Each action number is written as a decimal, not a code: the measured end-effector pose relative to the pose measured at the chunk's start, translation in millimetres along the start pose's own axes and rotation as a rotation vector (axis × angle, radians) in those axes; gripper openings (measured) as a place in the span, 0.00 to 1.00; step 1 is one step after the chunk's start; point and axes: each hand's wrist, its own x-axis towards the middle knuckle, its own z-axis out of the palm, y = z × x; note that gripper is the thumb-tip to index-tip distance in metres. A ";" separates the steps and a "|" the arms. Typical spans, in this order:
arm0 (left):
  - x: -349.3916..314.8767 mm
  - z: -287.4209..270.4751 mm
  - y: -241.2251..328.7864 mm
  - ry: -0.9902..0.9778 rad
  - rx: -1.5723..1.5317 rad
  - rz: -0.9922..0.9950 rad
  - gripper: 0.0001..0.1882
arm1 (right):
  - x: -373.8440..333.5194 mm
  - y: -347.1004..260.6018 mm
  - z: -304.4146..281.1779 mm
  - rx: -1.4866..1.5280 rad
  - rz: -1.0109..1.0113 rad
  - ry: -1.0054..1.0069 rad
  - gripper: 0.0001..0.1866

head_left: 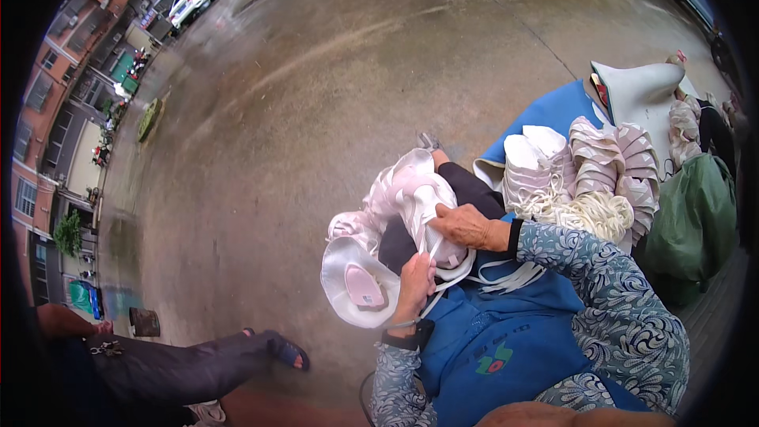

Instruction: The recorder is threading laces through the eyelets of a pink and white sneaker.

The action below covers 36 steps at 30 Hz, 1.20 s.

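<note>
Pink-and-white hat [415,198] lay across our lap, above the blue apron [482,332], as we worked a white strap [433,247] through it. Our right hand [466,225] gripped the hat's edge, knuckles up, wrist bent inward; our left hand [415,281] pinched the strap, fingers curled. Keeping the strap taut and flat seemed wise here. A finished hat [356,285] rested by our left wrist, stacked hats [585,174] to the right.
</note>
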 end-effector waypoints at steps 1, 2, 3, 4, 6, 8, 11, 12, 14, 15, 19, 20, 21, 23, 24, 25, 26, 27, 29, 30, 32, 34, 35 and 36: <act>0.6 -0.2 0.3 0.000 -0.008 0.000 0.15 | 1.1 0.9 2.6 0.034 -0.020 -0.008 0.08; 3.3 -1.3 -4.5 -0.001 0.015 0.009 0.15 | -0.3 2.3 6.4 0.044 0.002 -0.008 0.08; 4.5 -3.4 -8.3 -0.001 0.035 0.014 0.15 | 0.9 0.6 5.2 0.059 0.024 -0.011 0.09; 2.9 -1.6 -7.7 -0.004 0.045 -0.006 0.15 | 1.4 1.2 2.4 0.091 0.038 -0.006 0.10; 1.1 0.1 -4.4 -0.031 0.048 -0.003 0.15 | 2.6 2.0 -3.1 0.083 0.102 -0.019 0.10; 2.0 -0.2 -3.1 -0.044 0.052 -0.038 0.15 | 1.6 2.5 -9.3 0.044 0.071 -0.057 0.10; 1.9 0.3 -0.2 -0.056 0.092 -0.027 0.15 | 11.3 4.2 4.2 0.012 0.010 0.044 0.10; 1.5 1.8 -1.7 -0.029 0.090 -0.031 0.15 | 13.0 -0.4 0.6 0.023 0.067 0.037 0.08; 4.5 5.0 0.9 -0.039 0.112 -0.020 0.15 | 21.2 0.3 -2.9 -0.015 0.094 0.054 0.07; 3.4 4.8 0.8 -0.039 0.131 -0.013 0.15 | 23.5 -1.1 -1.9 -0.044 0.114 0.067 0.07; 6.2 -3.6 -16.5 -0.103 0.666 0.388 0.16 | 26.6 0.3 -1.7 -0.077 0.004 0.022 0.07; 8.5 -5.5 -20.7 -0.099 0.664 0.384 0.16 | 27.1 0.4 0.8 -0.074 0.001 0.019 0.07; 10.0 -5.8 -22.7 -0.117 0.776 0.535 0.16 | 27.7 1.8 3.5 -0.085 -0.048 0.027 0.07; 8.7 -4.9 -26.3 -0.134 0.882 0.681 0.17 | 24.8 4.2 8.6 -0.091 -0.096 0.029 0.08; 6.6 -3.3 -26.2 -0.145 0.887 0.689 0.17 | 23.3 5.2 7.1 -0.089 -0.118 0.004 0.08; 3.6 -1.1 -25.7 -0.154 0.891 0.696 0.17 | 21.4 6.2 5.8 -0.086 -0.141 -0.022 0.08; -1.3 2.2 -25.1 -0.153 0.833 0.638 0.17 | 18.6 6.2 4.8 -0.076 -0.149 -0.030 0.08; -2.8 2.5 -25.9 -0.127 0.830 0.629 0.17 | 18.2 3.3 1.9 -0.068 -0.117 -0.034 0.08; -3.3 2.7 -27.3 -0.156 0.791 0.665 0.17 | 17.5 0.1 1.5 -0.022 -0.057 -0.060 0.11; -11.7 14.1 -16.0 -0.115 0.306 0.036 0.18 | 15.4 -3.1 -1.9 -0.006 -0.033 -0.070 0.13; -1.5 8.2 -27.4 -0.163 0.766 0.746 0.18 | 14.2 -4.7 -4.8 -0.019 -0.044 -0.069 0.16; -1.2 23.5 -9.0 -0.230 0.401 0.049 0.07 | 11.4 6.2 -6.4 -0.055 -0.069 -0.091 0.17; 8.7 13.2 -25.8 -0.275 0.837 0.538 0.06 | 15.0 -0.4 -16.9 -0.063 -0.091 -0.116 0.17; 10.0 17.1 -28.2 -0.266 0.792 0.664 0.09 | 13.2 0.3 -15.2 -0.053 -0.108 -0.133 0.17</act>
